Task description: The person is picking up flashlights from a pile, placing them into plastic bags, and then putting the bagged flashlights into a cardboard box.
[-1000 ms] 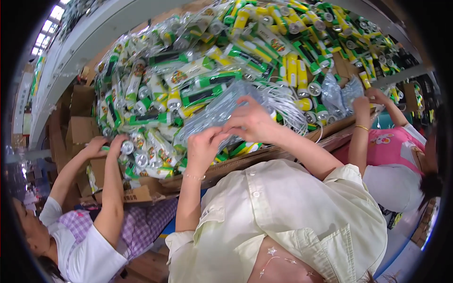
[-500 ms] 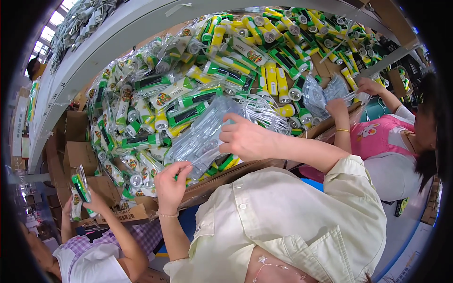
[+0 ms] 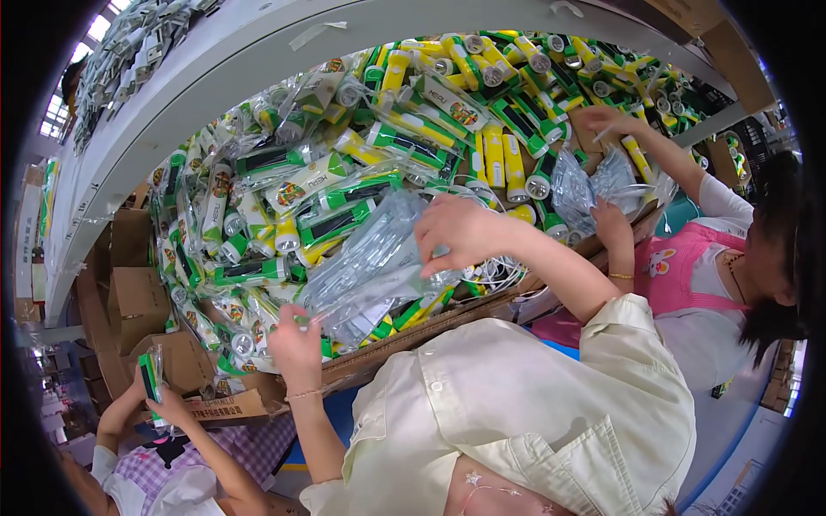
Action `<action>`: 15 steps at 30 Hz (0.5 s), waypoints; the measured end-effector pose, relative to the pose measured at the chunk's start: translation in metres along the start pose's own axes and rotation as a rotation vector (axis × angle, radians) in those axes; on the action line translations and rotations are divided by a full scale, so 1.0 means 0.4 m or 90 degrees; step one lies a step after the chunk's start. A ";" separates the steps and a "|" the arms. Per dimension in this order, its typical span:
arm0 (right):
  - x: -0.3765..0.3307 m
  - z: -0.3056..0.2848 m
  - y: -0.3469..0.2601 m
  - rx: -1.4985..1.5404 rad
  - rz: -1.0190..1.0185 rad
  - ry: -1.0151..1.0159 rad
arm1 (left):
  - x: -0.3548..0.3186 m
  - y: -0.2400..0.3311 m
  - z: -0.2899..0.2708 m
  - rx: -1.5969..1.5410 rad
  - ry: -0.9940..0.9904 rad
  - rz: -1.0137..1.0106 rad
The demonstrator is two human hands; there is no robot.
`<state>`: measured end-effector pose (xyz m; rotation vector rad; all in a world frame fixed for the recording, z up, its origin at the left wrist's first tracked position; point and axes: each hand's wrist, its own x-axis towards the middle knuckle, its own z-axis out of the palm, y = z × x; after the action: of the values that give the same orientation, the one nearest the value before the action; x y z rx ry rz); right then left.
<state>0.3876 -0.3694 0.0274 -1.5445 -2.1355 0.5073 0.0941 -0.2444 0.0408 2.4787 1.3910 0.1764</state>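
My right hand (image 3: 460,232) grips the upper end of a stack of clear plastic bags (image 3: 361,275), held over a big pile of green and yellow flashlights (image 3: 361,163), many of them in clear bags. My left hand (image 3: 294,348) is lower and to the left, pinching the bottom corner of the bags between its fingertips. A tangle of white cords (image 3: 495,271) lies just under my right wrist. My cream shirt fills the bottom of the view.
A person in a pink apron (image 3: 688,267) at right handles clear bags (image 3: 594,185) with both hands. At lower left another person's hands hold a bagged green flashlight (image 3: 151,383). Cardboard boxes (image 3: 138,297) stand at left; a grey shelf edge (image 3: 215,77) curves above.
My left hand has dropped from beside my right hand to the bags' lower corner. The person at lower left drew both hands back from the pile, holding a bagged flashlight.
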 end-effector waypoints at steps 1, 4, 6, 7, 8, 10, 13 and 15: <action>0.003 -0.006 0.030 0.214 0.120 0.032 | 0.002 -0.019 0.009 0.000 -0.001 -0.005; -0.009 -0.020 0.225 0.095 0.616 0.149 | 0.009 -0.051 0.028 -0.333 0.015 -0.136; -0.091 0.043 0.417 -0.252 0.749 0.119 | 0.019 -0.046 0.027 -0.461 -0.029 -0.138; -0.087 0.057 0.434 -0.253 0.745 0.115 | 0.024 -0.045 0.037 -0.463 -0.028 -0.143; -0.082 0.072 0.439 -0.252 0.779 0.091 | 0.025 -0.045 0.047 -0.460 -0.053 -0.122; -0.072 0.094 0.462 -0.251 0.811 0.065 | 0.030 -0.038 0.053 -0.457 -0.078 -0.102; -0.058 0.107 0.484 -0.285 0.833 0.022 | 0.024 -0.016 0.046 -0.499 -0.094 -0.103; -0.050 0.088 0.472 -0.267 0.855 0.053 | 0.031 0.001 0.034 -0.487 -0.117 -0.140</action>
<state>0.5218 -0.3320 -0.1065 -3.0401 -0.8624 0.3482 0.1042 -0.2368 0.0274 1.6653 1.2059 0.3461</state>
